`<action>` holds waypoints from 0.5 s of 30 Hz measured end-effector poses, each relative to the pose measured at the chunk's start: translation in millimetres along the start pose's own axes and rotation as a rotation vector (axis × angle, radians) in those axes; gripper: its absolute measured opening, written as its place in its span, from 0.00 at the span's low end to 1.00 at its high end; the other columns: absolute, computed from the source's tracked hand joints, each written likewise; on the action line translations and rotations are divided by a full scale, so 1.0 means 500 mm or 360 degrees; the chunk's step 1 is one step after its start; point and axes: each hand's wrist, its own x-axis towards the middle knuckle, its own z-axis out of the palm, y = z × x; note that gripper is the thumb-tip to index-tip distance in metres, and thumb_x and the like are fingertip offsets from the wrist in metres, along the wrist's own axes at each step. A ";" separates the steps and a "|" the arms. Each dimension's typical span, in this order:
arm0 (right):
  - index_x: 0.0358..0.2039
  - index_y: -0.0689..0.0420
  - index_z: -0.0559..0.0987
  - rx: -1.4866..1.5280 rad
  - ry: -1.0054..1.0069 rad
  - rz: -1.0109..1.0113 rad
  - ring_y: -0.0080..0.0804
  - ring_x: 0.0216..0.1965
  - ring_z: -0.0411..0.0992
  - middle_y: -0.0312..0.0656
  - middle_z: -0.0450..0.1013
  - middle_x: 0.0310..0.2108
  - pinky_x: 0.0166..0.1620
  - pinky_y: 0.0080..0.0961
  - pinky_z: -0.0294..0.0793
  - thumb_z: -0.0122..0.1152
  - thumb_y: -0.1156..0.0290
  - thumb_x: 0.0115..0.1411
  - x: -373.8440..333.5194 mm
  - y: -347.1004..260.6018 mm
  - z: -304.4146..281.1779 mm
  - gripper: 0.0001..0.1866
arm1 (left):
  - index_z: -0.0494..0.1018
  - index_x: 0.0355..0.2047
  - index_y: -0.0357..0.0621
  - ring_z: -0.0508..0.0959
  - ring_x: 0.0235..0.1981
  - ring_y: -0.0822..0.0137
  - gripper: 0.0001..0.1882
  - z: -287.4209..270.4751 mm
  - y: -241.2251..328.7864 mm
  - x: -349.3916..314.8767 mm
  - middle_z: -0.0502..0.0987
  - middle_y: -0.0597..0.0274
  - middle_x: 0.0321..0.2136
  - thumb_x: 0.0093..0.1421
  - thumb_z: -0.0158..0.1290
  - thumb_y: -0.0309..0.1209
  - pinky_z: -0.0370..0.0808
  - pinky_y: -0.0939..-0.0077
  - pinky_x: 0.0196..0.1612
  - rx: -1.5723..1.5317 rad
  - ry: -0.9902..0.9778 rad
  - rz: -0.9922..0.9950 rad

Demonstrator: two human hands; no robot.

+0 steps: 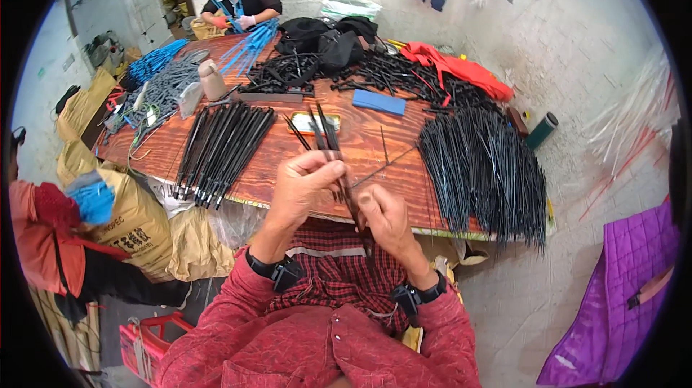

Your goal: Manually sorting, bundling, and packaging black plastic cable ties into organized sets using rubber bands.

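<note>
Between my hands, above the table's near edge, is a small bundle of long black cable ties (326,131), tilted, with its upper ends fanned apart. My left hand (303,180) is closed round the middle of the bundle. Lower down, my right hand (387,216) pinches the same ties with its thumb and fingers; the fingertips are partly hidden. A big heap of thin black cable ties (479,168) lies to the right, its ends hanging past the edge. On the left, thicker black bundles (225,146) lie side by side. Two loose ties (384,149) rest between.
The wooden table (288,157) also bears a small yellow-rimmed tray (333,123), a blue block (378,102), a beige bottle (211,80), grey strips (169,78) and a red cloth (458,69). Across it, a person (241,2) handles blue strips. Sacks (133,222) stand left.
</note>
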 end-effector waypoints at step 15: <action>0.28 0.60 0.81 -0.2280 0.0655 0.0363 0.50 0.30 0.80 0.51 0.79 0.29 0.33 0.44 0.78 0.60 0.65 0.59 0.041 0.232 -0.203 0.11 | 0.81 0.42 0.35 0.82 0.30 0.74 0.10 -0.053 0.045 -0.026 0.84 0.59 0.32 0.61 0.62 0.26 0.78 0.82 0.29 0.0039 0.0159 0.0070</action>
